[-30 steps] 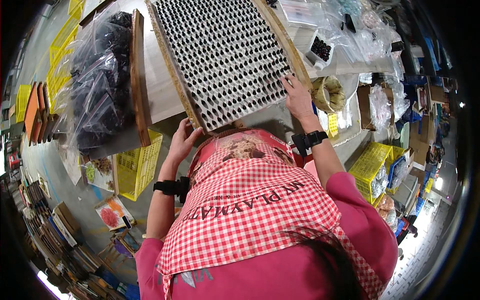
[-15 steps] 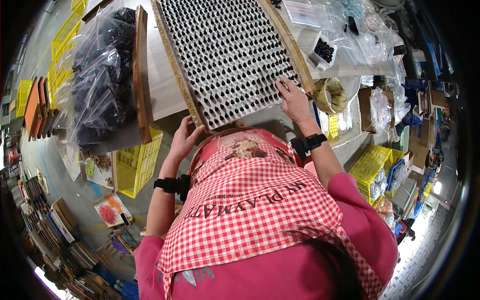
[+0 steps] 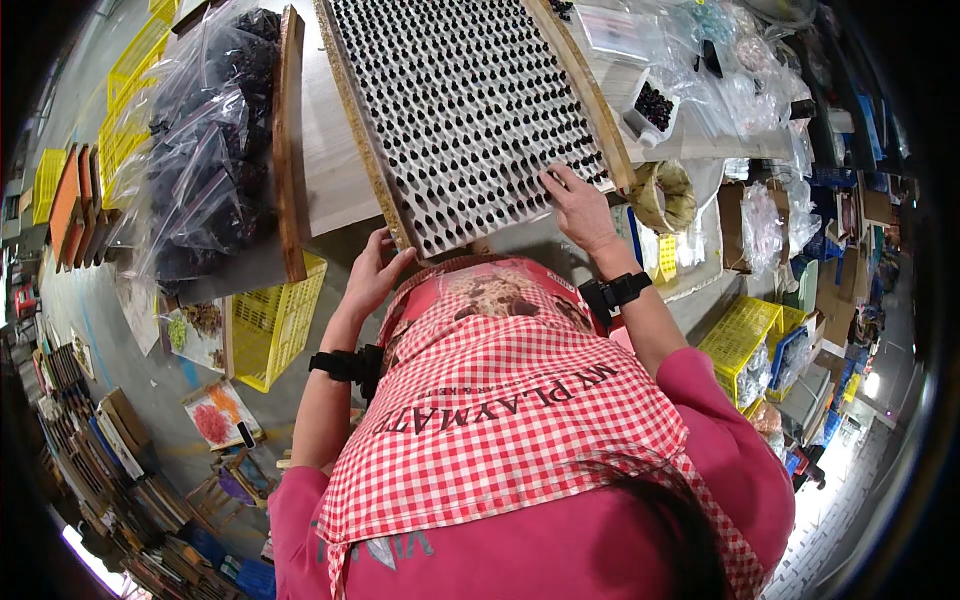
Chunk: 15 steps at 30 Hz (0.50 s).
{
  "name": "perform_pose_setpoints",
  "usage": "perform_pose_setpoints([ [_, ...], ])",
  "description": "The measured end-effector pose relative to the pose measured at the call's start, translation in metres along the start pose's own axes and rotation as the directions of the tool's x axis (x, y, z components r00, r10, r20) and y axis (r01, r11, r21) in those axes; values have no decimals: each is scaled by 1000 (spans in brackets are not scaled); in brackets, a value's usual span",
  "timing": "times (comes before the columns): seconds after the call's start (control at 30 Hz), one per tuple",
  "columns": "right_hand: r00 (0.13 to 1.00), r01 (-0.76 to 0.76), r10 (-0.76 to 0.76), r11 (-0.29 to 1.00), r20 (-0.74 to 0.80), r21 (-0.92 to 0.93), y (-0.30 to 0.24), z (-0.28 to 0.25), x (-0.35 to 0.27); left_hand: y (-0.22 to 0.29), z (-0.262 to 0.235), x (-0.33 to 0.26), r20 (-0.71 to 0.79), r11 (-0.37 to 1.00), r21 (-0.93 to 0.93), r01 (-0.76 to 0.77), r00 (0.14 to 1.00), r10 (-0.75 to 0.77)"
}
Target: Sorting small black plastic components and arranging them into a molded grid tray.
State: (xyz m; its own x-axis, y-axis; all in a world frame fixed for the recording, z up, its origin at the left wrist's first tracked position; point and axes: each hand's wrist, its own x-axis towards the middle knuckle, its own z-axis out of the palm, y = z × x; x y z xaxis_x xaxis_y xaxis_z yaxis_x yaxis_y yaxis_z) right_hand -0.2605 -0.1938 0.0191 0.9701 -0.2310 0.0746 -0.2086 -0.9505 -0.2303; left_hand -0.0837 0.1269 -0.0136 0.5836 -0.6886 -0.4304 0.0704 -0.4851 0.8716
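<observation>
A long tray with wooden side rails lies before me, tilted, its white surface covered with rows of small black drop-shaped pieces. My left hand is at its near left corner, with thumb and fingers on either side of the rail end. Over the near right part of the tray, my right hand reaches in with bent fingers, its fingertips down among the last rows. The fingers hide whatever is between them. Right of the tray stands a white container of loose dark pieces.
Clear bags of dark pieces fill a wood-edged board on the left. A yellow crate stands below it. A round tan container sits right of the tray. Plastic bags crowd the table's right; another yellow crate stands lower right.
My right hand has shifted a little left along the tray's near rows, its fingers bent further. My left hand stays at the corner.
</observation>
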Motion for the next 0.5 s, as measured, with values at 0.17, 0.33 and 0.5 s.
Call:
perform_pose_setpoints([
  [0.17,996,73,-71,997,-55,37,-8,-1,7,2,0,0,14,999,-52,-17,1000,18],
  [0.33,994,105,-106,994,21,31,-16,10,6,5,0,-1,13,1000,-23,-18,1000,18],
  [0.5,992,121,-122,992,22,25,-18,7,9,2,-1,1,9,999,25,-30,1000,30],
])
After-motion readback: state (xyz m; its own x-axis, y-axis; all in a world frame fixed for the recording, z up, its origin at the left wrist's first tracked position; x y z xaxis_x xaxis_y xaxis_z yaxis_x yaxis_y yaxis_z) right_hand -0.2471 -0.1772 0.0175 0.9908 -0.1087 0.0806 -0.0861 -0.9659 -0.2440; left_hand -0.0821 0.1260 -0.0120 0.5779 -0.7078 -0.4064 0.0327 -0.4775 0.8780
